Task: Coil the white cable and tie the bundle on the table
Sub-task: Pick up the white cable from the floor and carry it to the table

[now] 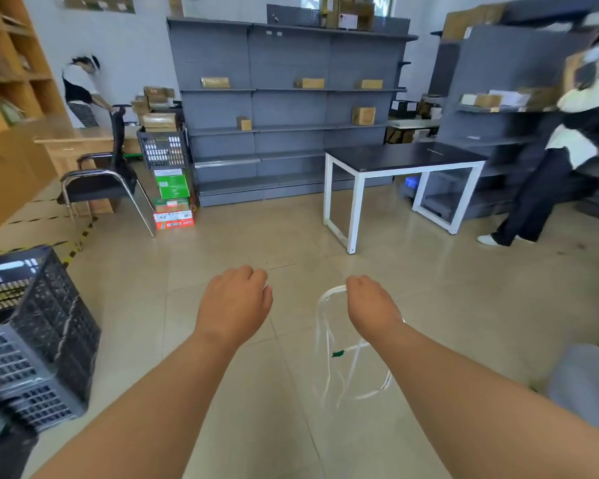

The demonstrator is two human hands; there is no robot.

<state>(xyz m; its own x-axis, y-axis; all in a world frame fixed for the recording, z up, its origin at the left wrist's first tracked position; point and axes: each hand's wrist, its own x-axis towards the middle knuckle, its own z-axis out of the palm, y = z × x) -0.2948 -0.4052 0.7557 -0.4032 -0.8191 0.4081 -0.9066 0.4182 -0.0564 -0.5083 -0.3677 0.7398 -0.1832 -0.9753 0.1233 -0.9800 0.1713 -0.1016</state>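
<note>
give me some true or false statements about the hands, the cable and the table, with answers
1. The right hand holds the white cable, and its loops hang in the air. True.
2. The white cable lies on the black-topped table. False: it hangs from the right hand above the floor, well short of the table.
3. A green tie sits on the hanging loops. True.
4. The left hand grips the black crate. False: the left hand is in the air with curled fingers, apart from the crate, which stands on the floor to the left.
</note>
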